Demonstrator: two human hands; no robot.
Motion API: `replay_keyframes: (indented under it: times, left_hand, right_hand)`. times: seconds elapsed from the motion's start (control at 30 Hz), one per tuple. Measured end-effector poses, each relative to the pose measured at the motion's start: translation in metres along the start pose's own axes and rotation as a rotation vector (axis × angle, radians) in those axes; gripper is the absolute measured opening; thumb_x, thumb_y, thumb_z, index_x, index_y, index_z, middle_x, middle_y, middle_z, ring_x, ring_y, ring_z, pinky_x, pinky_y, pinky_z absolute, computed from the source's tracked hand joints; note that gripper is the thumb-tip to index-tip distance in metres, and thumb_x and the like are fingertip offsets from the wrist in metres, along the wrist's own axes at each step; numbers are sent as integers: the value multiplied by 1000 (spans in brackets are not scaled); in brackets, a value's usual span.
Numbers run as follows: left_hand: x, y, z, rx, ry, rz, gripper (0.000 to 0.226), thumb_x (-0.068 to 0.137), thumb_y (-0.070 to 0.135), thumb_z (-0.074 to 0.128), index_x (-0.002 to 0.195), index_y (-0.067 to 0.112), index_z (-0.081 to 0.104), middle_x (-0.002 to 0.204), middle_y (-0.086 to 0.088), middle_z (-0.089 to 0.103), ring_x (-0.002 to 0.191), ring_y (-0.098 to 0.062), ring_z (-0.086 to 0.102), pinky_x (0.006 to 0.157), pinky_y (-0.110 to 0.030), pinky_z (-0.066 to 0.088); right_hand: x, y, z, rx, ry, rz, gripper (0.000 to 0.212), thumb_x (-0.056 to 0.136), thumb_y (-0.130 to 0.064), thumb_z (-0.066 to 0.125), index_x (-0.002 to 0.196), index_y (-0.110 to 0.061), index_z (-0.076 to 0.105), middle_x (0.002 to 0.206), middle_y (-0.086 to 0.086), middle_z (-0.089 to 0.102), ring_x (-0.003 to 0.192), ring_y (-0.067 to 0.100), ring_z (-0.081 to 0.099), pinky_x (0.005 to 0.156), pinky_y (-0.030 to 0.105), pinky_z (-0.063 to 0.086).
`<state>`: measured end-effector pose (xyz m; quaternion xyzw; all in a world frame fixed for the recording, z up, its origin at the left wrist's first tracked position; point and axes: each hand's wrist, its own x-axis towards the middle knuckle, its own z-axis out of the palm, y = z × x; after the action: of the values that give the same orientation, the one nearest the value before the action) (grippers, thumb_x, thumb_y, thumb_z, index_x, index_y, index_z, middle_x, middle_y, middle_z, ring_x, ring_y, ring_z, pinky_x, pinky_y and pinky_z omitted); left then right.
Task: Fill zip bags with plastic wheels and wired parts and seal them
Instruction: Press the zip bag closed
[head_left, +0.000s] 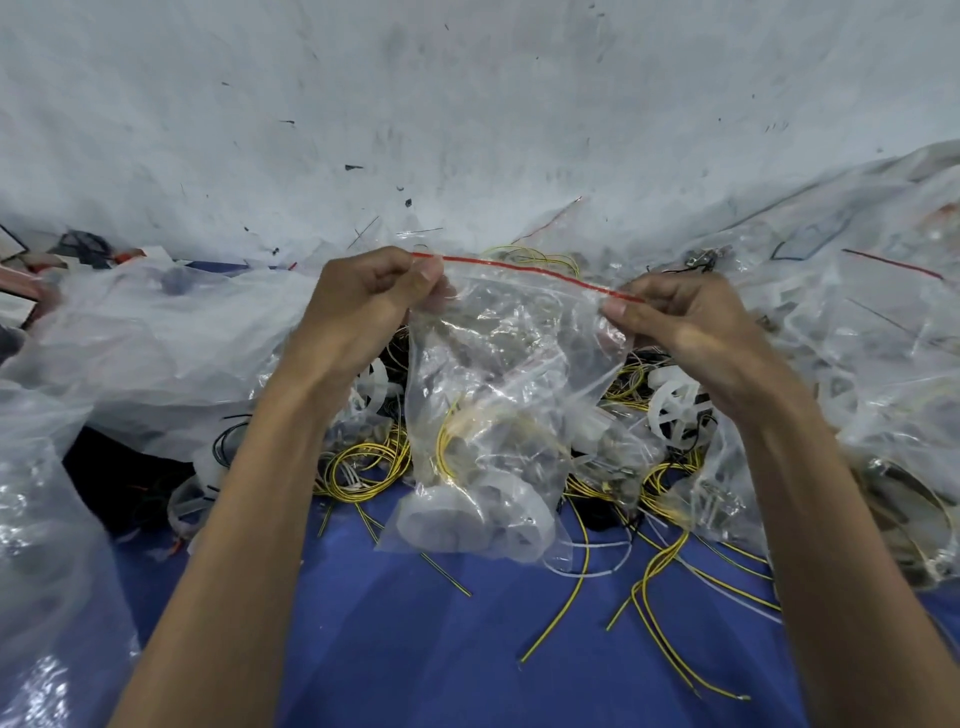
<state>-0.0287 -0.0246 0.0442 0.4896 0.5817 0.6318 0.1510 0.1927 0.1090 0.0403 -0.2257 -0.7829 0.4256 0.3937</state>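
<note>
Your left hand pinches the left end of the red zip strip between thumb and curled fingers. Your right hand pinches the right end in the same way. The strip runs taut and slightly downhill from left to right between the two grips; whether it is pressed closed along its length cannot be told.

The zip bag hangs from the strip, clear and heavily creased, in front of you over the middle of the parts pile. A white plastic wheel lies in the bottom of the bag. A coil of yellow wire sits above the wheel inside the bag, with small grey parts beside it that are too blurred to name.

Behind and below the bag, loose yellow wires lie tangled on the blue table surface, some ends trailing toward you. A loose white wheel lies among them below your right wrist.

A large crumpled clear plastic bag lies to the left. More clear bags with red zip strips are heaped to the right, holding wires and parts. A scuffed white wall stands behind everything.
</note>
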Motion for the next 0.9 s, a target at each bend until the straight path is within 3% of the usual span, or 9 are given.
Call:
replay_keyframes:
  times: [0.1,0.2,0.3,0.4,0.5,0.63,0.77,0.9]
  left_hand:
    - [-1,1,0,-4,12,3,9,79,30,70,79,21,71,77,4,74,82,-12,71,92,-39,51]
    - [-1,3,-1,-19,51,52,8,84,20,69,76,19,71,74,4,73,75,-10,70,76,-25,54]
    - [-2,4,0,-23,38,106,12,85,11,67,76,18,68,67,9,71,71,-5,69,66,-14,51]
    - [-3,3,0,29,0,133,14,85,11,66,76,21,67,67,12,71,76,-5,69,74,-18,53]
    - [-2,2,-2,108,41,158,16,85,13,67,74,24,67,67,14,70,74,-3,67,78,-21,52]
    - [-2,0,7,191,180,161,15,85,20,68,72,25,66,66,13,67,63,4,60,67,-13,48]
    - [-3,-1,2,171,64,38,9,82,30,70,79,22,72,74,6,73,76,-9,69,80,-29,54]
    - [-5,-1,-5,134,-16,-19,17,71,39,72,79,23,73,76,5,74,83,-14,70,93,-45,51]
  right_hand:
    - [-1,-2,0,-45,-15,-28,10,75,-31,67,76,-22,69,72,-2,71,69,8,65,71,24,50]
    - [-1,-2,0,-80,-16,-51,6,82,-21,65,76,-21,66,66,-8,67,65,3,61,69,23,45]
    - [-2,-2,0,-78,-91,-48,12,77,-31,66,80,-19,68,69,-8,68,68,6,63,68,22,49]
    - [-2,-3,6,-29,-132,-42,22,68,-38,69,83,-22,71,76,-10,72,72,2,66,66,10,48]
    - [-1,-6,10,-5,-110,-106,9,73,-33,70,74,-24,71,65,-11,67,62,-1,60,60,8,44]
    - [0,-7,11,-53,-103,-165,8,77,-27,71,69,-27,71,62,-11,65,59,1,58,59,10,42]
    - [1,-9,13,-26,-98,-136,6,77,-27,68,81,-23,70,72,-13,71,68,-1,66,63,7,46]
    - [1,-11,15,-102,-82,-114,5,81,-22,69,77,-24,71,72,-9,71,67,2,66,64,10,49]
